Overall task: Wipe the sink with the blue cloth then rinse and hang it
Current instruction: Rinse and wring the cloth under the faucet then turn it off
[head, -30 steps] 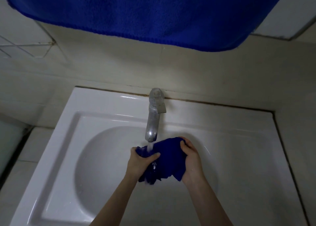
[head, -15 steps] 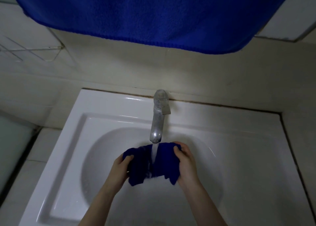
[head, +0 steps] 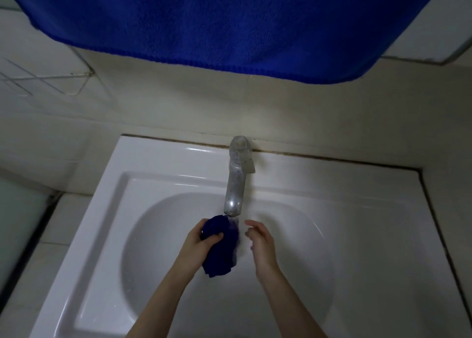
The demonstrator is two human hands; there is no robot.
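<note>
To the far left of the left hand, a dark panel is running along the frame's edge. The sink is lying under both hands, its white rim reaching well out to either side of them.

The left hand is reaching over the bowl and gripping the cloth. Its fingers are curling round the top of the bunch and its thumb is pressing across the front. The cloth is bunched into a dark blue wad. Its upper part is sitting inside that fist and the rest is hanging below the hand, over the bowl, between the two hands. Whether its lower end is touching the bowl cannot be told.

Just above and to the right of the left hand's fingers, the tap is standing at the back rim, its spout pointing down toward the gap between the hands. Water is running from the spout as a faint, blurred streak along the cloth's right edge.

The right hand is hovering just right of the cloth, apart from it and holding nothing. Its fingers are loosely curled and slightly spread, and its palm is facing the cloth.

Well above both hands, a large blue towel is hanging across the tiled wall.
</note>
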